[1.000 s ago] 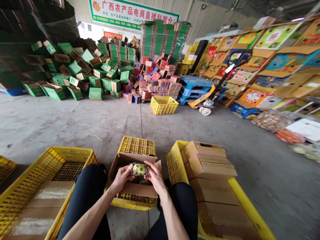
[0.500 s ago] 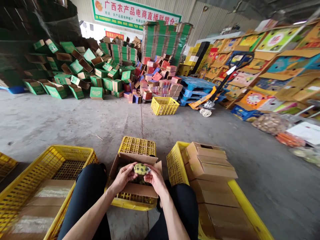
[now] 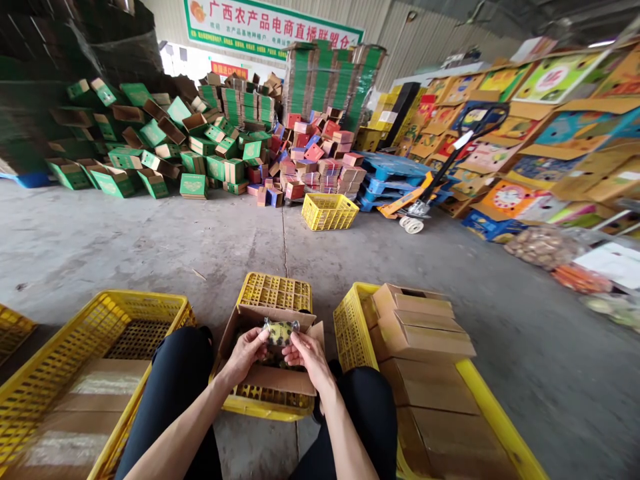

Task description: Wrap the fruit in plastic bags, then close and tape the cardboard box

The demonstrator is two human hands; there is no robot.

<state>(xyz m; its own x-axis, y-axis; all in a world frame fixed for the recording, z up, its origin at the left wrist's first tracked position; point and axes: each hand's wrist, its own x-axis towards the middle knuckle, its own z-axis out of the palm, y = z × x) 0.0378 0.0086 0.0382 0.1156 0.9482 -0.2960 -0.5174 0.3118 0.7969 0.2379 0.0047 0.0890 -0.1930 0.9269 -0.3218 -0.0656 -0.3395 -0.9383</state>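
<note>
A small yellow-green packet with dark spots (image 3: 281,333), its ends twisted in clear, shiny wrap, is held up between both hands. My left hand (image 3: 249,355) pinches its left end between thumb and fingers. My right hand (image 3: 307,353) pinches the right end, with the other fingers curled below. Just beneath lies an open cardboard box (image 3: 280,380) with its flaps out; more dark and yellowish items are partly visible inside, mostly hidden by the hands. The box rests on an upturned yellow crate (image 3: 275,291) between my knees.
At my left stands a yellow crate (image 3: 173,303) holding taped cartons (image 3: 90,413). On the right, another yellow crate (image 3: 350,327) is stacked with brown cartons (image 3: 435,413). Farther off are a yellow crate (image 3: 329,213), a pallet jack (image 3: 420,193) and heaps of green boxes (image 3: 193,185).
Both hands have turned the packet; it sits slightly higher, and clear wrap now shows at both ends. The right fingers have shifted. The boxes and crates are unchanged.
</note>
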